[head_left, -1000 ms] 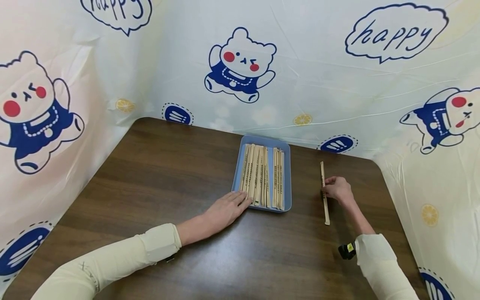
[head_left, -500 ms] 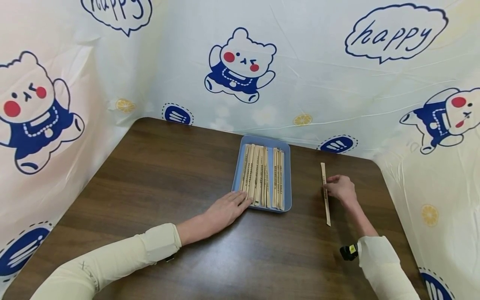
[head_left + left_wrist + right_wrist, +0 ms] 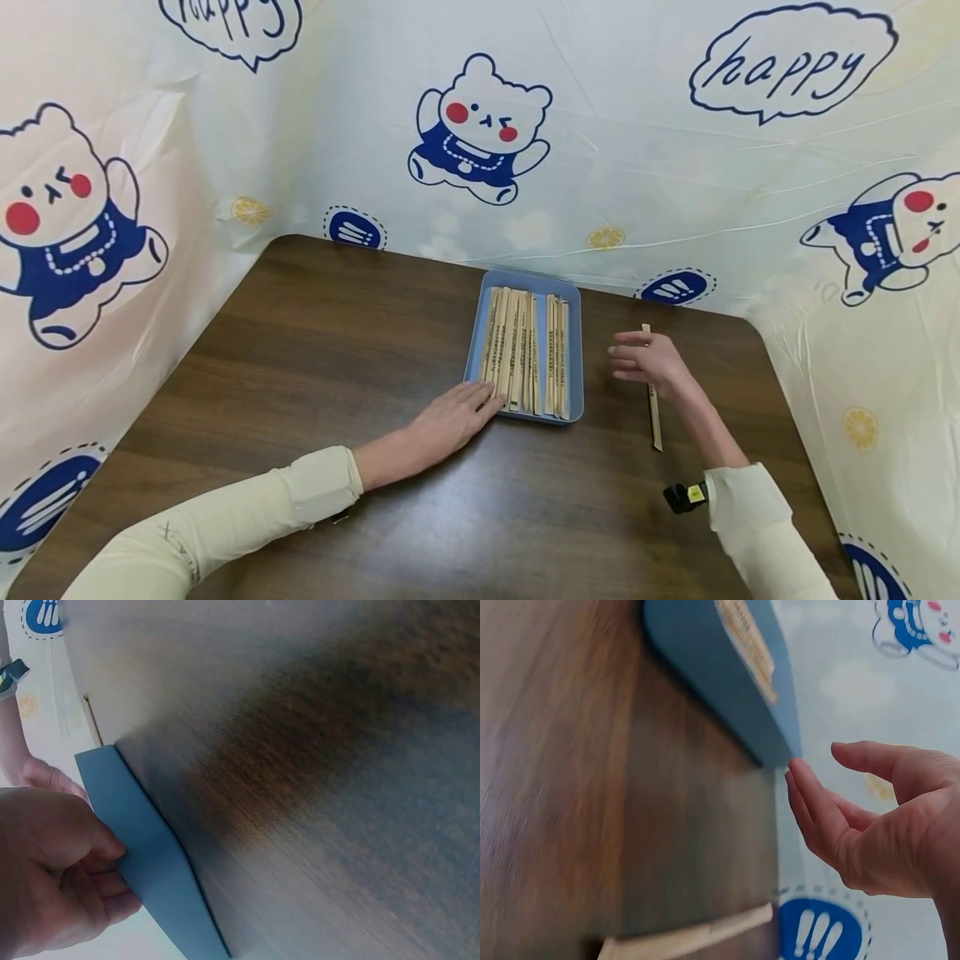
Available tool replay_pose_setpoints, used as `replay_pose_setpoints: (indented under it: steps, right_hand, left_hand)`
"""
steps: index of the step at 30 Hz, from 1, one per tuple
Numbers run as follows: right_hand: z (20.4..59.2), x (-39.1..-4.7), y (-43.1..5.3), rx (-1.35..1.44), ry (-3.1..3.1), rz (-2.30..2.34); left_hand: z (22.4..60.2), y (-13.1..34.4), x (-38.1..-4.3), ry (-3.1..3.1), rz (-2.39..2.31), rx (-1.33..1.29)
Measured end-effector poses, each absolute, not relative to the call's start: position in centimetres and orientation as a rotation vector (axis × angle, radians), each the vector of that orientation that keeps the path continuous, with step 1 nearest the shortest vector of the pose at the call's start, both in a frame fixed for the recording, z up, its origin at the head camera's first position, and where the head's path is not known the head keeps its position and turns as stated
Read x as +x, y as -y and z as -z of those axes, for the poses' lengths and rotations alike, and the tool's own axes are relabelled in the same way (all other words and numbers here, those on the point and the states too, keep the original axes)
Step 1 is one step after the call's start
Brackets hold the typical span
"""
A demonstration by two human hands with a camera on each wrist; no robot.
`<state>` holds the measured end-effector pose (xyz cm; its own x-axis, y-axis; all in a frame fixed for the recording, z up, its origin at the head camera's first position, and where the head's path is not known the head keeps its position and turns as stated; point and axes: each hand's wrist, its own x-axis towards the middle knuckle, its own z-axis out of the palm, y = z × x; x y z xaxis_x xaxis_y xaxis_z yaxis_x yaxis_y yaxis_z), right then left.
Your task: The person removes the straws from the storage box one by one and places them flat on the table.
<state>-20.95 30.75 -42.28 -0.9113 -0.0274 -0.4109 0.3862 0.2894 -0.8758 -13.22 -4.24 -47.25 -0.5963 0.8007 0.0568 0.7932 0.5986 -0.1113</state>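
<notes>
My left hand (image 3: pixel 452 419) holds the near left corner of a shallow blue tray (image 3: pixel 575 358). Its fingers lie over the rim, and in the left wrist view the thumb (image 3: pixel 107 841) is at the outer wall (image 3: pixel 154 844). Inside the tray, paper-wrapped chopsticks (image 3: pixel 513 350) with printed sleeves lie lengthwise in two groups, the larger one on the left. To the right of the tray, my right hand (image 3: pixel 651 360) hovers over a single wrapped chopstick pack (image 3: pixel 656 421), hiding its middle. That hand holds nothing; its fingers point left, loosely extended, thumb apart in the right wrist view.
The brown wooden table (image 3: pixel 315 358) has a printed cloth (image 3: pixel 615 158) hanging along its back and sides. The tray stands near the back edge. A black wrist camera (image 3: pixel 684 497) is strapped at my right cuff.
My right hand has let go of the single chopstick pack, which now lies on the table, and has moved left across it with fingers extended. The left hand and tray have stayed put.
</notes>
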Motion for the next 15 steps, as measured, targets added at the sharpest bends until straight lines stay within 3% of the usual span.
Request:
replay_pose_setpoints:
  steps: [15]
  right_hand:
    - [41.1,-21.9,-25.0,0.168,-2.183,1.674]
  left_hand:
    - [47.5,4.2,-13.3,2.693,-0.098,-1.346]
